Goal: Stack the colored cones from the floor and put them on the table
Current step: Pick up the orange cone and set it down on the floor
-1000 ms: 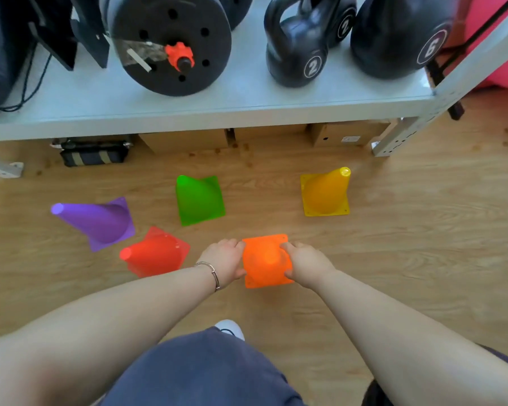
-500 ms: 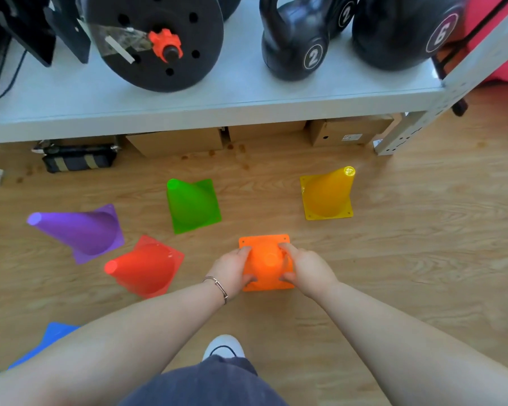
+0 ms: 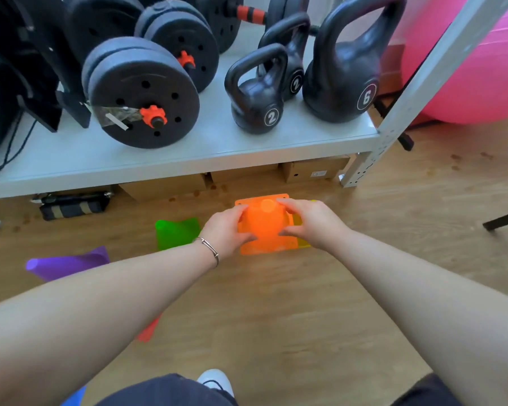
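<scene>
Both hands hold the orange cone (image 3: 265, 227) off the floor, my left hand (image 3: 228, 230) on its left side and my right hand (image 3: 311, 222) on its right. Behind its right edge a sliver of the yellow cone (image 3: 302, 242) shows, mostly hidden. The green cone (image 3: 175, 233) stands on the wooden floor to the left. Further left lies the purple cone (image 3: 66, 262) on its side. A corner of the red cone (image 3: 148, 332) peeks out under my left forearm, and a bit of a blue cone (image 3: 76, 397) shows at the bottom edge.
A grey metal shelf (image 3: 188, 150) stands just ahead, loaded with black weight plates (image 3: 143, 92) and kettlebells (image 3: 257, 92). Cardboard boxes (image 3: 311, 169) and a dark bag (image 3: 74, 205) lie under it. A pink exercise ball (image 3: 475, 68) is at the right. My shoe (image 3: 216, 380) is below.
Both hands have lifted the orange cone off the floor and carried it forward and right, over the yellow cone. The view has tilted up towards the shelf.
</scene>
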Available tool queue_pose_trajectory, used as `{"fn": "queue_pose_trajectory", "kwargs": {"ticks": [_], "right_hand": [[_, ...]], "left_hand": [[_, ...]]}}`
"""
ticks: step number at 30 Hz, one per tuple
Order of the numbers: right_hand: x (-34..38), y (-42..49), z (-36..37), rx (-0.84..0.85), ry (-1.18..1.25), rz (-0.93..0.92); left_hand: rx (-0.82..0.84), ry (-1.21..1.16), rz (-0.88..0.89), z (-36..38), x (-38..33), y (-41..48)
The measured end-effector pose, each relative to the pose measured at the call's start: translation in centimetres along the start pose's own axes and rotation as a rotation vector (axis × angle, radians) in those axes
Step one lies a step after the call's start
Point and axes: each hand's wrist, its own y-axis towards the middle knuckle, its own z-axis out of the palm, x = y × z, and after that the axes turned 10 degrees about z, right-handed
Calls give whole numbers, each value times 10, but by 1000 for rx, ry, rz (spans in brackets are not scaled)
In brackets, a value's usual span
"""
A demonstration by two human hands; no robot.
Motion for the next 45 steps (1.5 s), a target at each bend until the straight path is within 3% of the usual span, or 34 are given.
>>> {"fn": "queue_pose_trajectory", "kwargs": {"ticks": [9,21,35,45], "right_hand": [[-29,9,-83,-14,3,58],[-100,46,-14,75,332,377],[-116,72,36,75,359,445],[-123,72,54,156,398,523]], "left_hand": [[3,-59,76,-11,-54,69],[131,-53,57,78,-42,107],[168,-186,-110,122,-15,119],[324,-159,-127,128,-13,119]]}}
